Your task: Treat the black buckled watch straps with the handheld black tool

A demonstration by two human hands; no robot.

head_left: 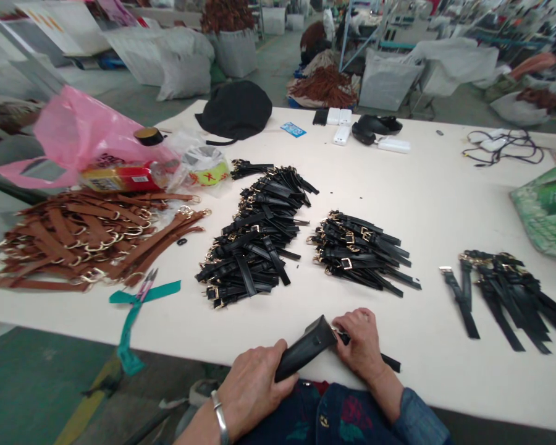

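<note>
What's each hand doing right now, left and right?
Left hand: closed around a black strap bundle at the table edge.
Right hand: fingers curled on the same bundle's far end, grip closed.

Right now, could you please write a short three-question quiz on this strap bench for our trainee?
1. True or false: the left hand grips one end of a black strap bundle.
2. Which lies nearest the teal ribbon? A) brown straps B) black cap C) green bag
3. Fill in: the right hand rests on the bundle's ___ end.

Key: 1 true; 2 A; 3 far (right).
</note>
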